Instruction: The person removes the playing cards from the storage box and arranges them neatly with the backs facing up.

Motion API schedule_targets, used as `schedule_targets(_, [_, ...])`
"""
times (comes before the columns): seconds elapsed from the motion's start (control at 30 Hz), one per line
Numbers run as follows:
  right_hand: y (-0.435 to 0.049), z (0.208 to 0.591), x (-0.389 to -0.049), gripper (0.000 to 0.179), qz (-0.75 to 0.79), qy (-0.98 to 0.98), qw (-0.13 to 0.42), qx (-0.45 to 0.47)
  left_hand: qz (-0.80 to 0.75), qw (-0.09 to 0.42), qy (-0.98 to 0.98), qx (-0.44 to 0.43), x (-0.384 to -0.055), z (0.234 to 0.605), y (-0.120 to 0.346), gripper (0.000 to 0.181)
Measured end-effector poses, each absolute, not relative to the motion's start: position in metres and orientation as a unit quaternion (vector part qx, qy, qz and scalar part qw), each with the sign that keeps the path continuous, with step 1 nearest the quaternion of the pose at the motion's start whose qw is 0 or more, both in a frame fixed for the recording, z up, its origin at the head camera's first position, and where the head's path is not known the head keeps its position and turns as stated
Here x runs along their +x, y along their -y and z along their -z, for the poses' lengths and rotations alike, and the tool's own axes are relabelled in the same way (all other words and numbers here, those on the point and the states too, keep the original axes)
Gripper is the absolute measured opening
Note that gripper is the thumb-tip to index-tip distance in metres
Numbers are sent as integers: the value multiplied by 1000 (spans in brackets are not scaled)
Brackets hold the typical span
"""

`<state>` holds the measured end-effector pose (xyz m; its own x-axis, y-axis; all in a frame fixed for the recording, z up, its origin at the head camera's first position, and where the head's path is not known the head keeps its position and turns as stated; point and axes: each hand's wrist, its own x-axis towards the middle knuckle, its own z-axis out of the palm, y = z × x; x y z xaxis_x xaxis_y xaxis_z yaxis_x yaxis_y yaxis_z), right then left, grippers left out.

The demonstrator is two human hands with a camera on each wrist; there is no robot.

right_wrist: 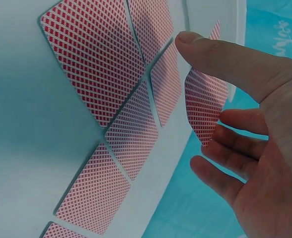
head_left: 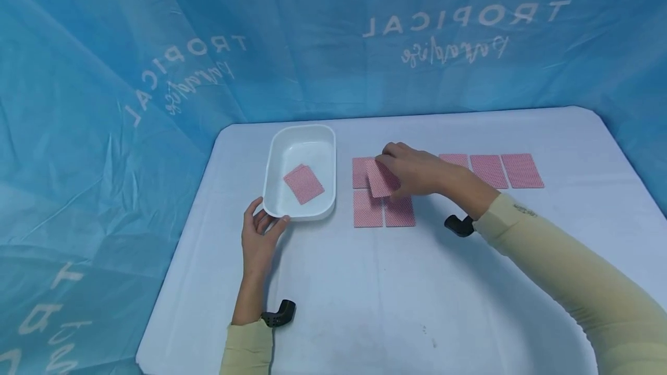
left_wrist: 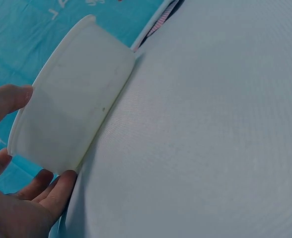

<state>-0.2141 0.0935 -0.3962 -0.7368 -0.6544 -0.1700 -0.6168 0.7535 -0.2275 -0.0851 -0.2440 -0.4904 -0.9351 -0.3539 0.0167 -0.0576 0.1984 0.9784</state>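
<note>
My right hand [head_left: 414, 171] pinches a playing card [head_left: 382, 181] with a red patterned back, between thumb and fingers. The card is lifted and tilted over other face-down cards; in the right wrist view the held card [right_wrist: 205, 101] looks bent. Just under it lie a left card [head_left: 367, 208] and a right card [head_left: 400, 213], with another card [head_left: 359, 171] behind, partly covered. On the left, my left hand [head_left: 259, 242] grips the near-left corner of a white plastic tray [head_left: 301, 213], thumb at the near side and fingers round the corner. Overlapping cards [head_left: 304, 184] lie inside the tray.
Further right, a row of face-down cards continues: one partly behind my wrist [head_left: 453, 159], a middle one [head_left: 488, 171] and an end one [head_left: 523, 171]. A white cloth covers the table [head_left: 354, 294]. Blue printed sheeting [head_left: 312, 45] hangs behind and at the sides.
</note>
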Motion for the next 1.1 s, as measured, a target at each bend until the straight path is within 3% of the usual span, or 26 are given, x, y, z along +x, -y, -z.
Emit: schedule_targets(1.1, [-152,421,-187,92,71,-940,101,-318,635,118,752,130,-85,490,244,76])
